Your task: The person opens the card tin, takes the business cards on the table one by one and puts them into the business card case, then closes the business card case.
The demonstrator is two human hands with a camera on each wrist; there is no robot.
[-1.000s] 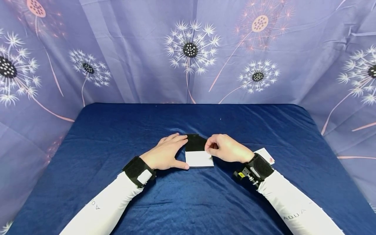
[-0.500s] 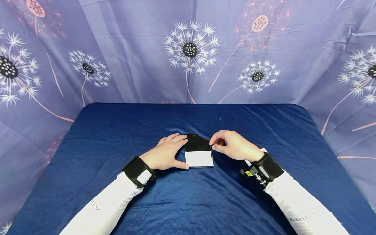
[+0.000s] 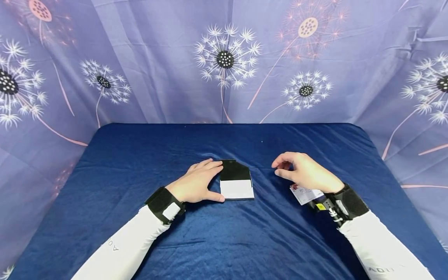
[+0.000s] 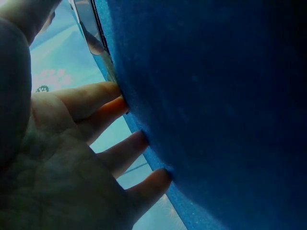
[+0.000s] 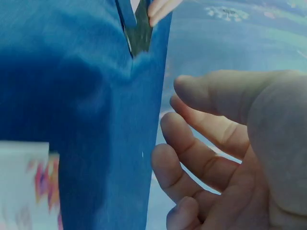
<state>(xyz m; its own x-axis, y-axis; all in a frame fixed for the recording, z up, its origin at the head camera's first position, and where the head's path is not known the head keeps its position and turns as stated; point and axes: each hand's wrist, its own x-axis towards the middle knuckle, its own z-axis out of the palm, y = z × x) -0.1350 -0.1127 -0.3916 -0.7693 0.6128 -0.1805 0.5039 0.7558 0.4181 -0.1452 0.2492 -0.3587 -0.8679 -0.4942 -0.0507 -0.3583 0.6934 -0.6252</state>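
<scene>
A small black card case (image 3: 236, 170) lies unfolded on the blue cloth, a white card (image 3: 237, 189) filling its near half. My left hand (image 3: 196, 181) rests along the case's left side, with the thumb at the near corner and fingertips at the far edge. In the left wrist view its spread fingers (image 4: 103, 100) touch the cloth and the case's shiny edge (image 4: 90, 26). My right hand (image 3: 304, 171) hovers right of the case, fingers loosely bent and holding nothing. Beneath its wrist lie printed cards (image 3: 303, 194), partly hidden; the right wrist view shows their floral print (image 5: 46, 184).
Dark blue cloth (image 3: 224, 241) covers the table and is slightly wrinkled. A lilac curtain with dandelion prints (image 3: 157, 58) hangs behind and at both sides.
My right hand has let go of the case's right edge and moved right, over the printed cards. The left hand and the case have stayed in place.
</scene>
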